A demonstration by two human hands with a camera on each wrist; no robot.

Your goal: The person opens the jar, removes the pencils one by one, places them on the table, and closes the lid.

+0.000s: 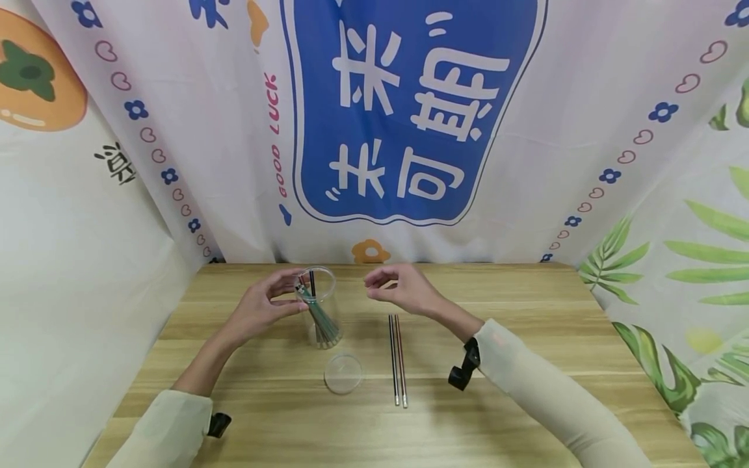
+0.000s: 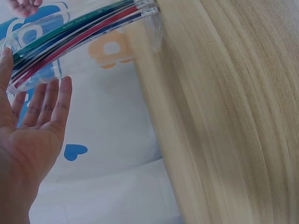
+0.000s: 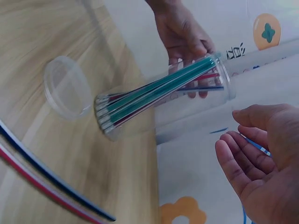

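Note:
My left hand (image 1: 261, 304) grips a clear plastic jar (image 1: 331, 311) near its rim, thumb on one side and fingers on the other. Inside the jar, green, red and dark pencils (image 3: 154, 95) lean together, their silver ends at the bottom. To the right of the jar, my right hand (image 1: 409, 289) hovers over the table with loosely bent fingers and nothing in them. Below that hand, a dark blue pencil (image 1: 394, 361) and a red pencil (image 1: 400, 361) lie side by side. A round clear lid (image 1: 343, 374) lies in front of the jar.
The wood-grain table (image 1: 497, 403) ends at a printed cloth backdrop (image 1: 503, 240) just behind the jar. More printed cloth hangs at both sides. A black wrist camera (image 1: 464, 370) sits on the right sleeve, another camera (image 1: 219, 424) on the left.

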